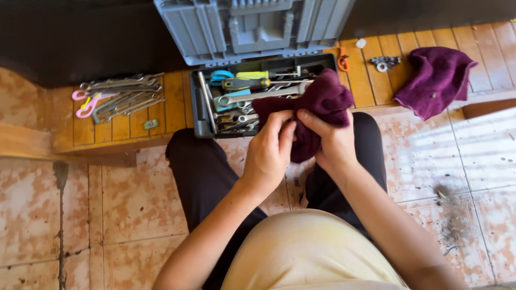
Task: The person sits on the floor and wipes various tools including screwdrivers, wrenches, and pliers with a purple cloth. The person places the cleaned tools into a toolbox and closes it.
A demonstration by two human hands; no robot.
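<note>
Maroon cloth (pixel 317 104) fills both my hands at the centre of the frame, bunched up above my knees. My left hand (pixel 267 153) is closed on its lower edge, fingers curled into the folds; my right hand (pixel 329 140) grips it from the other side, thumb pressed on top. Just behind the cloth, upper centre, sits a grey toolbox (pixel 201 110) with its lid raised, wrenches and coloured handles inside. Upper left, on the wooden ledge (pixel 172 99), lie loose wrenches (pixel 126 96) beside pink scissors (pixel 86 102). Upper right, a second cloth (pixel 435 80) lies crumpled, well apart from my hands.
</note>
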